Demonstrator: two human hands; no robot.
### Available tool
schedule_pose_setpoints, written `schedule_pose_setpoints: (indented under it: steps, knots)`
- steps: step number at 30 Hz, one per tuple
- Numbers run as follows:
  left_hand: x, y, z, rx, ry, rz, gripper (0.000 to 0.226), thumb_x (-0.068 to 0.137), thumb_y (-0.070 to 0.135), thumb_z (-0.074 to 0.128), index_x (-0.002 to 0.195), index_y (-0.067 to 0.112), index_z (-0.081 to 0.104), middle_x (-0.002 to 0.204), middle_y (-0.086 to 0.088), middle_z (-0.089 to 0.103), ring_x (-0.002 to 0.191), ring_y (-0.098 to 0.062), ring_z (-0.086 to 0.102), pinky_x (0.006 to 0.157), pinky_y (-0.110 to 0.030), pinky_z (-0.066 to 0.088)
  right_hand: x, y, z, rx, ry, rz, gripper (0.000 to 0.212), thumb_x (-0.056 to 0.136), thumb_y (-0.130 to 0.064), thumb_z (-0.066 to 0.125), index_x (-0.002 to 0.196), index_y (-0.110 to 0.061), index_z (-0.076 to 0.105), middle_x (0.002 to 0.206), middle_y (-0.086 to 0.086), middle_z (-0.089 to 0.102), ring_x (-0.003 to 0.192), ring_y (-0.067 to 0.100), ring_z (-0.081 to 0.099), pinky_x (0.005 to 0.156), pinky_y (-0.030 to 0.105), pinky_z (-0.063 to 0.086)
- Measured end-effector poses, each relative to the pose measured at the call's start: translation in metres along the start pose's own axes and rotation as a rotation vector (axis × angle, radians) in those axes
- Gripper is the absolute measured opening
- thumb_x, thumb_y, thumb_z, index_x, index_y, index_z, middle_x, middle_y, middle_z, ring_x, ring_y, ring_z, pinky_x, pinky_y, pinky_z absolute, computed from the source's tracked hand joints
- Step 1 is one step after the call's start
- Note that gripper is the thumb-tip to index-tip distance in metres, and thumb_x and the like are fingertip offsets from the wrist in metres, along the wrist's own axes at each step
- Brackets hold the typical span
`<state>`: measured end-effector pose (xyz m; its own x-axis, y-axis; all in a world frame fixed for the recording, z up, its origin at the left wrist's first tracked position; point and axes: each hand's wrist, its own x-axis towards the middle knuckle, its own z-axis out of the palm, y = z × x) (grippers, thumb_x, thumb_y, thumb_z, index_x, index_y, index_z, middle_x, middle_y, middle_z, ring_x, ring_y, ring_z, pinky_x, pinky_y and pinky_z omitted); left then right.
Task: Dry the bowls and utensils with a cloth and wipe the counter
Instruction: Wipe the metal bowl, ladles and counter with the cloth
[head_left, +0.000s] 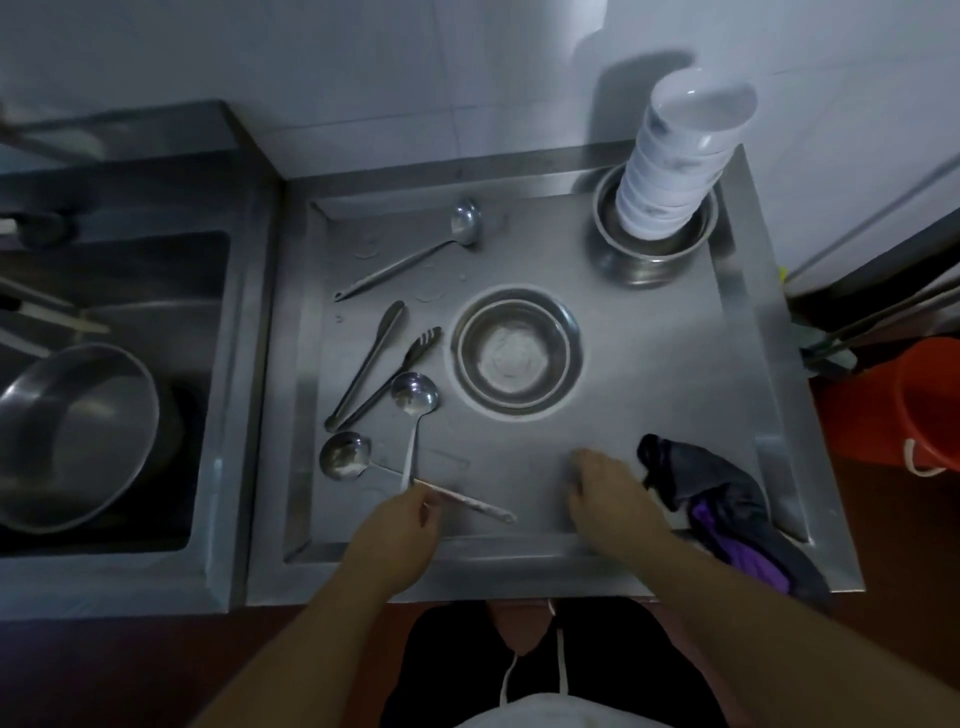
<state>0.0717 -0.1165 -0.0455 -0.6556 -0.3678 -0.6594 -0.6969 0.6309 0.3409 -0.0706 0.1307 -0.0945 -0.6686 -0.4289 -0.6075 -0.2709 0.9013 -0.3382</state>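
Left hand (402, 525): pinching ladle (414, 397) handle end, bowl resting on counter (649, 395) beside tongs (382, 364) | right hand (605, 491): fingers relaxed, flat on counter, holding nothing | cloth (727, 506): bunched just right of right hand, draped over front rim | steel bowl (514, 356): counter centre | bowl stack (675, 161): back right, in pot (652, 234)

Orange bucket (904, 400) right of counter; sink (119, 291) left.

A crumpled dark purple-and-grey cloth (727, 499) is draped over the near right rim of the steel counter (649, 405). A shallow steel bowl (514, 356) is set upright mid-counter. White bowls (675, 161) are stacked, tilted, in a steel pot (644, 249) at the far right.
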Motion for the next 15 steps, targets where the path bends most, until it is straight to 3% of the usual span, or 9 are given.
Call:
schedule_pose_setpoints:
  steps: [2, 5, 7, 9, 13, 15]
  knots:
    - [0.003, -0.019, -0.006, 0.003, -0.017, -0.007, 0.02, 0.106, 0.031, 0.051, 0.118, 0.02, 0.064, 0.103, -0.001, 0.071, 0.088, -0.024, 0.066, 0.081, -0.041, 0.056, 0.008, -0.05, 0.013, 0.171, -0.099, 0.007, 0.034, 0.102, -0.023, 0.054, 0.132, -0.007, 0.062, 0.133, 0.017, 0.064, 0.121, 0.035, 0.058, 0.099, 0.039, 0.046]
    - [0.008, -0.048, -0.021, 0.026, -0.022, -0.022, 0.021, 0.107, 0.032, 0.05, 0.12, 0.02, 0.063, 0.111, -0.004, 0.072, 0.099, -0.026, 0.067, 0.084, -0.041, 0.055, 0.02, -0.118, 0.034, 0.386, -0.164, 0.079, 0.033, 0.104, -0.025, 0.055, 0.131, -0.011, 0.065, 0.13, 0.015, 0.069, 0.118, 0.033, 0.063, 0.089, 0.029, 0.044]
    - [0.011, -0.066, -0.034, 0.04, 0.0, -0.016, 0.024, 0.108, 0.035, 0.048, 0.123, 0.023, 0.063, 0.112, -0.002, 0.072, 0.098, -0.024, 0.067, 0.082, -0.039, 0.055, 0.031, -0.152, 0.044, 0.466, -0.177, 0.13, 0.032, 0.103, -0.026, 0.056, 0.13, -0.011, 0.067, 0.13, 0.014, 0.07, 0.12, 0.032, 0.064, 0.094, 0.029, 0.046]
    - [0.014, -0.08, -0.046, 0.049, 0.026, -0.01, 0.025, 0.108, 0.037, 0.046, 0.124, 0.026, 0.062, 0.111, 0.0, 0.071, 0.096, -0.023, 0.068, 0.082, -0.039, 0.056, 0.042, -0.177, 0.051, 0.511, -0.173, 0.175, 0.032, 0.103, -0.025, 0.057, 0.128, -0.009, 0.069, 0.13, 0.016, 0.071, 0.122, 0.034, 0.064, 0.099, 0.033, 0.048]
    - [0.02, -0.104, -0.063, 0.135, 0.015, 0.049, 0.023, 0.107, 0.035, 0.046, 0.124, 0.025, 0.059, 0.112, -0.003, 0.068, 0.096, -0.026, 0.067, 0.084, -0.044, 0.058, 0.059, -0.207, 0.059, 0.603, -0.13, 0.278, 0.026, 0.101, -0.021, 0.059, 0.109, -0.001, 0.075, 0.11, 0.018, 0.075, 0.107, 0.035, 0.069, 0.079, 0.028, 0.044]
    - [0.021, -0.111, -0.068, 0.156, 0.014, 0.094, 0.03, 0.106, 0.032, 0.048, 0.134, 0.026, 0.055, 0.116, -0.004, 0.068, 0.101, -0.026, 0.067, 0.085, -0.044, 0.058, 0.065, -0.214, 0.06, 0.633, -0.116, 0.34, 0.022, 0.101, -0.02, 0.059, 0.095, -0.005, 0.074, 0.102, 0.016, 0.073, 0.101, 0.033, 0.069, 0.078, 0.028, 0.044]
